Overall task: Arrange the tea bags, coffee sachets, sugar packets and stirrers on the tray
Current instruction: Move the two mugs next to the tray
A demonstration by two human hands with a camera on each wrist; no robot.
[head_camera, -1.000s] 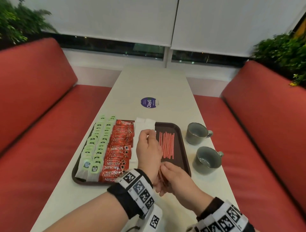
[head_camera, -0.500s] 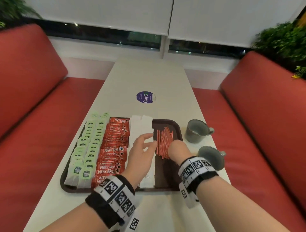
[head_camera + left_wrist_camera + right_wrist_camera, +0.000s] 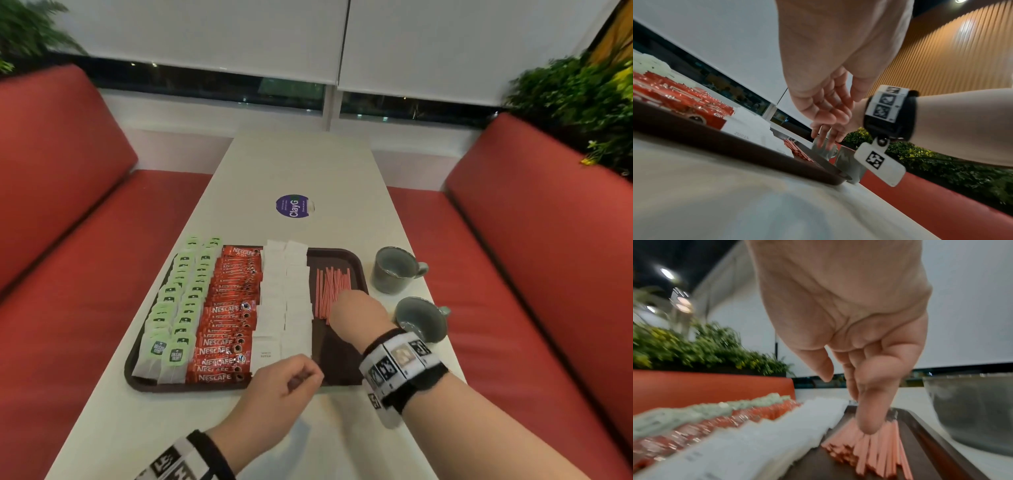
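Observation:
A dark brown tray (image 3: 357, 265) holds rows of green-tagged tea bags (image 3: 181, 294), red coffee sachets (image 3: 233, 308), white sugar packets (image 3: 284, 294) and a loose bunch of pink stirrers (image 3: 329, 284). My right hand (image 3: 346, 303) reaches over the stirrers. In the right wrist view its straight fingers (image 3: 869, 415) press down on the stirrers (image 3: 875, 451), next to the sugar packets (image 3: 777, 431). My left hand (image 3: 291, 380) hovers at the tray's near edge with its fingers loosely curled; in the left wrist view the left hand (image 3: 828, 110) holds nothing.
Two grey cups (image 3: 394, 270) (image 3: 423, 318) stand on the white table just right of the tray, close to my right wrist. A purple round sticker (image 3: 294, 206) lies further up the table. Red benches (image 3: 68, 274) (image 3: 548, 274) flank the table, with plants behind them.
My right hand went from the table's front out onto the stirrer bunch and stays there. My left hand drew back from the sugar packets to the tray's near edge, fingers curling.

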